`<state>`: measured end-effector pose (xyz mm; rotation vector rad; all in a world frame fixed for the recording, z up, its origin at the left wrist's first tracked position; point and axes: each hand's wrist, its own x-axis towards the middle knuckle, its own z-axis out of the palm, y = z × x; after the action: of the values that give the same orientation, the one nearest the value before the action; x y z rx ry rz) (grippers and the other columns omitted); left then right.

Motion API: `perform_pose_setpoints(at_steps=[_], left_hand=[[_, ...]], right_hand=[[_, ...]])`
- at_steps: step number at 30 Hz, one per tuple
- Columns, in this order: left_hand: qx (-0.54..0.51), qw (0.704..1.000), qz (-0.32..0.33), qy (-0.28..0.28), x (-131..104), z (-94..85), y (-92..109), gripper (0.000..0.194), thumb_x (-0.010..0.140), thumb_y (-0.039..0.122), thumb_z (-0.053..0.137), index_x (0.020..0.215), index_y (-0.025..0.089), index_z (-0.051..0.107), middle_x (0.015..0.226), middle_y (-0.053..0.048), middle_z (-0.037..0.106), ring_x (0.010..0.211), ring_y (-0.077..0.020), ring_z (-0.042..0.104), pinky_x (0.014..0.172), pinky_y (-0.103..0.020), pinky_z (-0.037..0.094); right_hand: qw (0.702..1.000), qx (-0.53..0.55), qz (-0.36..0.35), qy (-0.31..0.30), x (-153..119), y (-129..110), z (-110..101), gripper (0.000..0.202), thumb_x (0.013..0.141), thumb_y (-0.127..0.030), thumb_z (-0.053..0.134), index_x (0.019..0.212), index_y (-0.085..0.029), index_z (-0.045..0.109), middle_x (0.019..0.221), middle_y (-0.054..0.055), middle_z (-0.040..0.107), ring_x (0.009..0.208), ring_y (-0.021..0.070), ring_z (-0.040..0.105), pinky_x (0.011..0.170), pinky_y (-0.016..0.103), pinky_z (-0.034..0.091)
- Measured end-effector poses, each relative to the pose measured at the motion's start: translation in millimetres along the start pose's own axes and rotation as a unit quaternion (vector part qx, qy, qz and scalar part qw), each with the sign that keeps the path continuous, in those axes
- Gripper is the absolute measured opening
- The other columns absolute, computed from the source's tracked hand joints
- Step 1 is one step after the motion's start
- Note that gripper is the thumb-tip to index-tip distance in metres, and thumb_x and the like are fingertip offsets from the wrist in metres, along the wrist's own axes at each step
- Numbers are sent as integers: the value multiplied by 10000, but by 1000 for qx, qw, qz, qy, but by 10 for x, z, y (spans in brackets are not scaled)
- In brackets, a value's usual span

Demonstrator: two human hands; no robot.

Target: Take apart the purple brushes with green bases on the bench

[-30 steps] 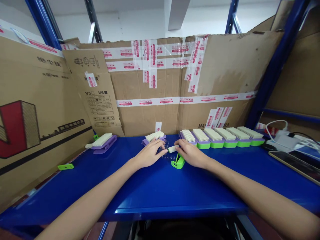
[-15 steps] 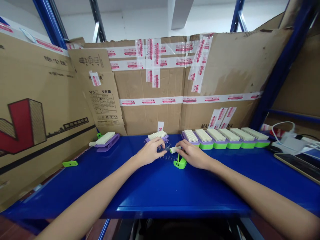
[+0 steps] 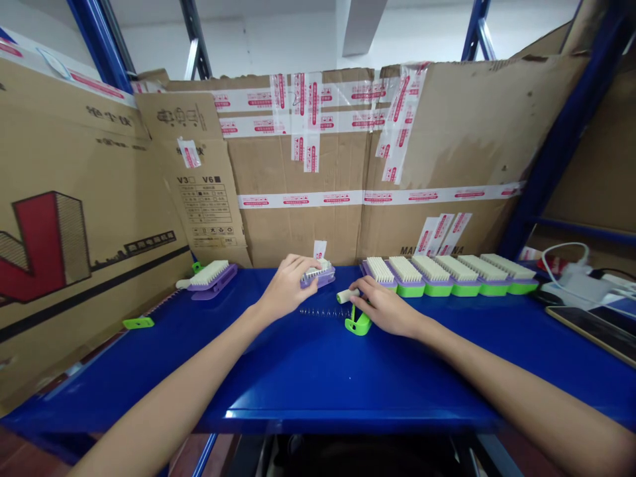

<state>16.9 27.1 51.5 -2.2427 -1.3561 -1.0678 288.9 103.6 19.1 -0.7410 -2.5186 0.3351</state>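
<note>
My left hand (image 3: 289, 286) has its fingers and thumb round a purple-based brush (image 3: 320, 275) with cream bristles, which stands near the cardboard. Part of the brush is behind the fingers. My right hand (image 3: 385, 306) is closed over a bright green plastic piece (image 3: 358, 324) and a pale cylinder (image 3: 346, 296). Its fingertips cover where these parts meet, so I cannot tell if they are joined. Between the hands, a thin coil spring (image 3: 324, 312) lies on the blue table (image 3: 298, 377), its right end close to the green piece.
Several finished-looking brushes (image 3: 437, 275) with purple and green bases stand in a row at the back right. Another brush (image 3: 211, 277) and a green end piece (image 3: 138, 322) lie at the left. Cardboard (image 3: 303, 232) walls the back. A phone (image 3: 591, 331) and charger (image 3: 576, 281) lie right.
My left hand has moved up and left, from a clear plastic piece at its fingertips to the purple-based brush. The spring shows more fully. My right hand has stayed in place.
</note>
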Motion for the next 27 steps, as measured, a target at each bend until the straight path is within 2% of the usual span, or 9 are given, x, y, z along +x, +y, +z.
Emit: perform_pose_setpoints(at_steps=[4, 8, 13, 16, 19, 22, 27], left_hand=[[70, 996, -32, 46, 35, -132, -130, 278, 973, 175, 641, 1242, 237, 671, 1266, -52, 771, 1174, -305, 557, 1091, -508, 503], [112, 988, -95, 55, 48, -220, -351, 325, 960, 175, 637, 1281, 225, 654, 1271, -80, 753, 1181, -327, 536, 1092, -514, 494], [181, 969, -169, 0, 13, -284, -645, 330, 988, 207, 572, 1315, 221, 614, 1321, -97, 717, 1199, -337, 530, 1123, -500, 460], [211, 956, -200, -27, -55, -304, -791, 350, 979, 162, 516, 1312, 186, 620, 1308, -153, 691, 1215, -371, 516, 1133, -522, 431], [243, 940, -227, -78, -147, -320, -920, 368, 915, 78, 488, 1223, 161, 672, 1260, -199, 678, 1232, -400, 517, 1116, -536, 420], [268, 920, -252, -132, -221, -340, -1025, 369, 846, 54, 510, 1142, 152, 707, 1177, -207, 694, 1193, -403, 553, 1089, -538, 430], [297, 892, -282, -191, -255, -364, -1102, 394, 832, 124, 568, 1196, 178, 708, 1201, -214, 718, 1177, -412, 581, 1038, -541, 475]], right_hand=[[1000, -3, -1, -4, -3, 9, -6, 248, 1123, -370, 470, 1237, -205, 616, 1293, 140, 650, 1083, 267, 714, 982, 461, 577], [1000, -7, -3, 2, -4, 20, -1, 245, 1118, -377, 484, 1246, -214, 615, 1290, 136, 651, 1073, 264, 716, 985, 457, 579], [1000, -12, 13, 2, -1, 10, 0, 261, 1122, -396, 477, 1249, -206, 601, 1288, 143, 646, 1115, 290, 709, 994, 485, 572], [1000, -14, 15, 1, -1, 8, -1, 264, 1119, -399, 491, 1249, -199, 603, 1284, 148, 648, 1106, 291, 707, 976, 482, 571], [1000, -15, 13, 1, -3, 5, -1, 257, 1118, -400, 494, 1251, -210, 605, 1280, 140, 650, 1102, 286, 711, 953, 463, 575], [1000, -16, 15, -2, -5, -2, -3, 244, 1119, -398, 497, 1245, -217, 601, 1275, 132, 649, 1103, 286, 716, 952, 459, 574], [1000, -17, 17, -3, -6, -9, -6, 238, 1117, -395, 505, 1238, -213, 598, 1280, 136, 645, 1104, 293, 712, 953, 468, 573]])
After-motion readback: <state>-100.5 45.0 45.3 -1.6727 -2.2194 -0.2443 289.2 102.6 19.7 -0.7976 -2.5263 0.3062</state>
